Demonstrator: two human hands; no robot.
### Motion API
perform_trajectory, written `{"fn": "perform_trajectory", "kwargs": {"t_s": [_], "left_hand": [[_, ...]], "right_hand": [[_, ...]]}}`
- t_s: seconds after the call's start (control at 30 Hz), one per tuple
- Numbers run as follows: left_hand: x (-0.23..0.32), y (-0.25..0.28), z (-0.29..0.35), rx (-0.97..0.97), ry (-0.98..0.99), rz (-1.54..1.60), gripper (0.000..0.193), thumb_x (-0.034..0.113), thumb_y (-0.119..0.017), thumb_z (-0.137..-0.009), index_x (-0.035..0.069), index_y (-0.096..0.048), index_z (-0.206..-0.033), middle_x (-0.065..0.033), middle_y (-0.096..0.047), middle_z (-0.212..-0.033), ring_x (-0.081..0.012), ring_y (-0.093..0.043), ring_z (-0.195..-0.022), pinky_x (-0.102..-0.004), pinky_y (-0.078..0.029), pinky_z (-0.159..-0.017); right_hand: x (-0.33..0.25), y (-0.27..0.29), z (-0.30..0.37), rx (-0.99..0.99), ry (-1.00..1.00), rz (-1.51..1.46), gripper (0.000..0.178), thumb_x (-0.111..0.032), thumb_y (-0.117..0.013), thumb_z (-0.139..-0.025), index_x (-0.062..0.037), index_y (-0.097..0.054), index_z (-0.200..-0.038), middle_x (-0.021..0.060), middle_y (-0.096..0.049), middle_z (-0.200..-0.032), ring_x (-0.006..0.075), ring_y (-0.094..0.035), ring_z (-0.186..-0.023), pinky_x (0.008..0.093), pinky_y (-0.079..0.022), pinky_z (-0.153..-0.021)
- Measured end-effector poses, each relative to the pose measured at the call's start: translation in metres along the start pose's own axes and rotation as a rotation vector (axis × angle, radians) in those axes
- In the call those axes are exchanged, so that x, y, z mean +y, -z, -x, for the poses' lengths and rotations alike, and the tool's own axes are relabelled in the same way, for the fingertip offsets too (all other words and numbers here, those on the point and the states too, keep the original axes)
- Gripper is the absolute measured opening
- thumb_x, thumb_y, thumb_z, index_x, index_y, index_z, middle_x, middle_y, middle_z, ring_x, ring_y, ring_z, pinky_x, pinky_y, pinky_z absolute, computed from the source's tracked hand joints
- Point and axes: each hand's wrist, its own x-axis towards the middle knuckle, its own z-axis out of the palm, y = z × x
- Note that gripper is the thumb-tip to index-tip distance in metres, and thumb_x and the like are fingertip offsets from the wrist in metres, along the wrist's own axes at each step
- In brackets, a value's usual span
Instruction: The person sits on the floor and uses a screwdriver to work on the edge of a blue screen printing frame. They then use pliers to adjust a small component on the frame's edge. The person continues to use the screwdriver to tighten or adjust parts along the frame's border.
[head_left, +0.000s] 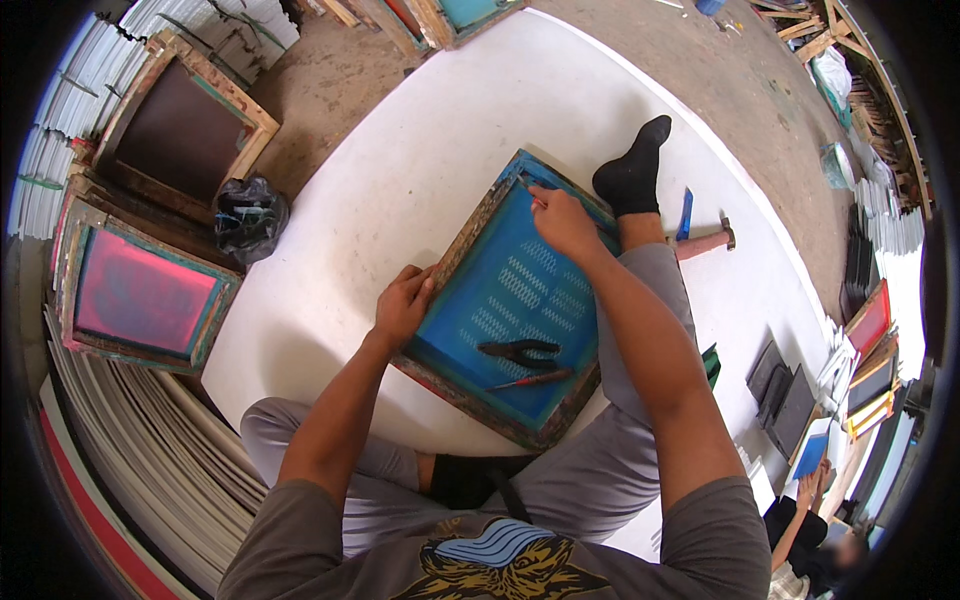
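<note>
A wooden screen-printing frame with blue mesh and pale rows of pattern lies tilted between my legs. My left hand grips its left rail, fingers curled at the edge. Close to the far corner, my right hand is closed around a slim tool whose tip reaches the inner edge; its kind is mostly hidden by my fingers. On the near part of the mesh rest dark-handled pliers and a thin pointed tool with a red and dark handle.
Right of my outstretched foot lie a blue cutter and a hammer on the white surface. A black plastic bag and more frames stand at left. Another person sits at lower right, near dark folded items.
</note>
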Motion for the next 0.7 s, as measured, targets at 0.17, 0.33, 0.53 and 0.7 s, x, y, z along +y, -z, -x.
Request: {"fn": "perform_trajectory", "kwargs": {"t_s": [0.17,0.33,0.53,0.7], "left_hand": [[-0.006,-0.001,0.001,0.013,0.024,-0.011,0.039,0.03,-0.048,-0.11,0.014,-0.067,-0.141,-0.0104,-0.065,-0.107,-0.03,-0.067,-0.094,-0.0398,-0.053,-0.087],[0.003,0.0,0.0,-0.013,0.035,0.038,0.041,0.031,-0.049,-0.11,0.012,-0.066,-0.142,-0.0138,-0.065,-0.109,-0.032,-0.066,-0.098,-0.04,-0.052,-0.089],[-0.004,-0.002,-0.001,-0.018,0.022,-0.014,0.041,0.031,-0.048,-0.11,0.012,-0.066,-0.142,-0.0152,-0.064,-0.11,-0.0327,-0.066,-0.099,-0.0405,-0.052,-0.09],[-0.011,-0.006,-0.001,0.021,0.007,-0.023,0.04,0.033,-0.049,-0.11,0.016,-0.068,-0.139,-0.011,-0.066,-0.108,-0.032,-0.067,-0.094,-0.0413,-0.053,-0.086]], "right_hand": [[-0.006,-0.002,0.012,-0.008,-0.018,0.021,0.043,-0.023,-0.056,-0.102,-0.0145,-0.065,-0.143,0.0226,-0.075,-0.115,0.0413,-0.071,-0.106,0.0516,-0.055,-0.096],[0.013,-0.011,0.003,-0.03,-0.099,-0.328,0.044,-0.024,-0.057,-0.104,-0.0147,-0.063,-0.146,0.0214,-0.076,-0.101,0.041,-0.074,-0.093,0.0499,-0.057,-0.086],[0.029,-0.02,-0.002,0.06,0.086,-0.106,0.046,-0.023,-0.058,-0.106,-0.0147,-0.059,-0.151,0.0153,-0.071,-0.081,0.025,-0.067,-0.066,0.043,-0.052,-0.059],[0.013,-0.009,0.004,-0.163,-0.213,-0.66,0.048,-0.028,-0.057,-0.108,-0.0159,-0.054,-0.155,0.0027,-0.055,-0.064,0.0143,-0.05,-0.045,0.035,-0.042,-0.041]]}}
